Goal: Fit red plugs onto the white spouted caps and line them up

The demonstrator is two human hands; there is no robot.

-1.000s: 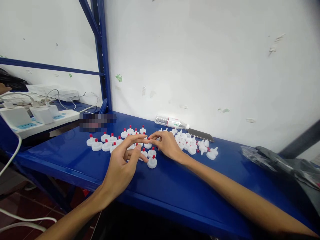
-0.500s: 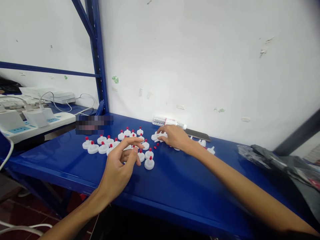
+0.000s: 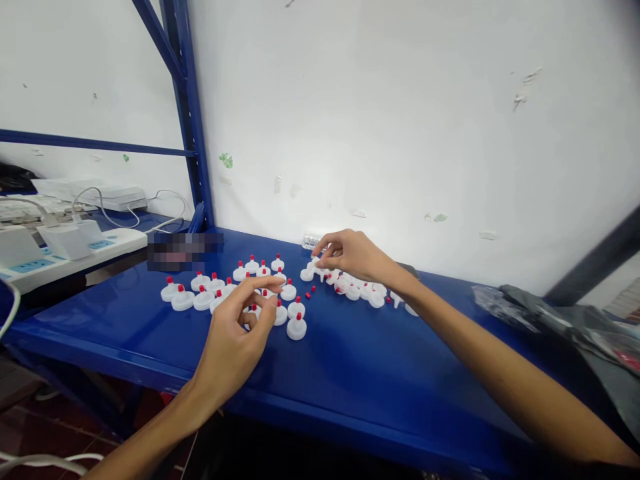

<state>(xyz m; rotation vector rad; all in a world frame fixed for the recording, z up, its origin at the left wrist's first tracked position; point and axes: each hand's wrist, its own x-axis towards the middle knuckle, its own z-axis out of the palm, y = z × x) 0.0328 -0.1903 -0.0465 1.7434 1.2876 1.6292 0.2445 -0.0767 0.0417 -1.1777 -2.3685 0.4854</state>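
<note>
Several white round caps with red tips stand upright on the blue table, left of centre. My left hand hovers over the near side of this group, fingers curved and apart, with nothing seen between them. Farther right lies a loose pile of white caps and small red pieces. Above the pile's left end, my right hand pinches a white cap between thumb and fingers. Two small red pieces lie between the group and the pile.
A clear plastic bottle lies by the wall, partly behind my right hand. Power strips with chargers and cables are at the left. Clear and grey plastic bags lie at the right. A blue metal post rises at the back left.
My right hand has risen off the pile, now with a white cap in its fingertips, and more of the pile shows beneath it. My left hand has hardly moved.
</note>
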